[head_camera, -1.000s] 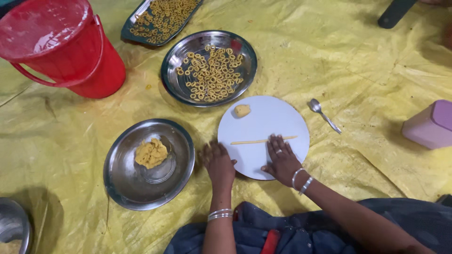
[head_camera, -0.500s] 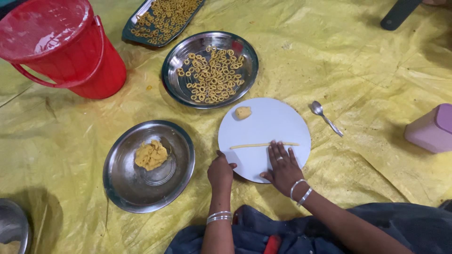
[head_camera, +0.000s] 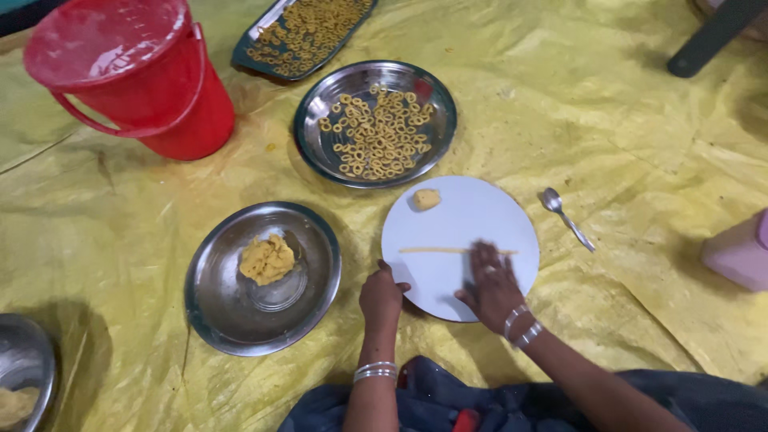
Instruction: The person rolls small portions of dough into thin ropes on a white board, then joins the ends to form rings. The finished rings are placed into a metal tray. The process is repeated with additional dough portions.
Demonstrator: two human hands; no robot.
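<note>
Head view, looking down at a yellow plastic sheet [head_camera: 640, 144] on the floor. Right hand [head_camera: 492, 286] lies flat, fingers spread, palm down on a white round board [head_camera: 472, 216], fingertips touching a thin dough rope [head_camera: 448, 250]. The rope is pale yellow, long, even, straight, running left to right across the board's middle; its right end sits under the fingers. Hand holds nothing, just presses on it. Left hand [head_camera: 382, 298] is loosely curled at the board's lower left edge, touching the rim; whether it grips the rim, cannot tell. Both wrists wear silver bangles.

A small dough lump [head_camera: 426, 199], same yellow, sits near the board's top left, apart from the rope. Left of the board, a steel plate [head_camera: 216, 320] holds a rough dough mass [head_camera: 267, 259]. Above the board, a steel plate of dough rings [head_camera: 374, 124]. Further up, a dark tray [head_camera: 308, 32] with more rings. Red bucket [head_camera: 136, 76] top left. Spoon [head_camera: 564, 212] lies just right of the board. Pink container [head_camera: 740, 252] at right edge.
</note>
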